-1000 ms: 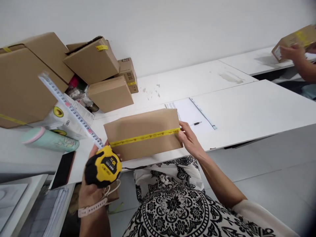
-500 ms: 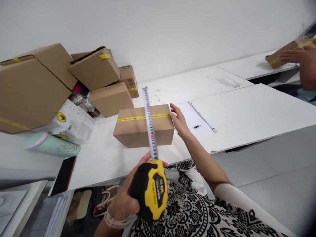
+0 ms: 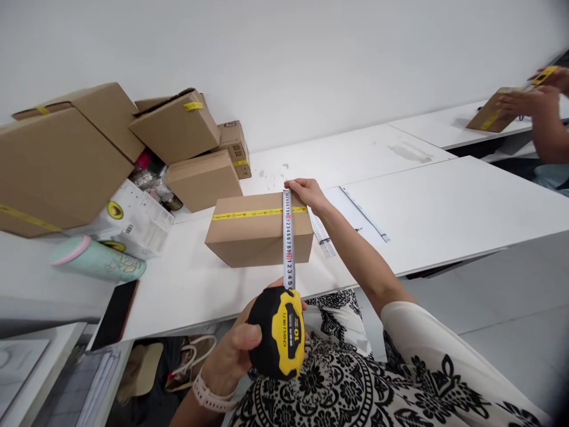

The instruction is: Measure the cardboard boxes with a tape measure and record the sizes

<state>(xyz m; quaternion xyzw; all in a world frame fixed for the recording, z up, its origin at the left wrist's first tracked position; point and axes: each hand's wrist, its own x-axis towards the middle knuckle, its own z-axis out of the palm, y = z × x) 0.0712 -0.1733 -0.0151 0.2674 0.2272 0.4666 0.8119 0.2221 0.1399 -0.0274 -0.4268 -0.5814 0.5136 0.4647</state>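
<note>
The box (image 3: 255, 237) sits on the table (image 3: 173, 296) straight ahead of the person, its long axis running left to right, and the yellow strip (image 3: 249, 213) along its top follows that line. The blade (image 3: 288, 240) crosses this axis near enough square, well toward the box's right end, running from the far top edge back over the near edge to the tape (image 3: 280, 335). Whether it lies flat on the top or hangs just above, I cannot tell.

The right hand (image 3: 306, 193) is the nearer one to the box: it reaches round from the right to the far edge, thumb and fingertips pinching the blade's tip there. The left hand (image 3: 233, 353) wraps round the tape, thumb along its side, on the person's side of the box and apart from it, about over the table's front edge. So the box lies between the two hands, beyond the left and on the near side of the right. The sheet (image 3: 344, 207) lies just beside the box's right end
</note>
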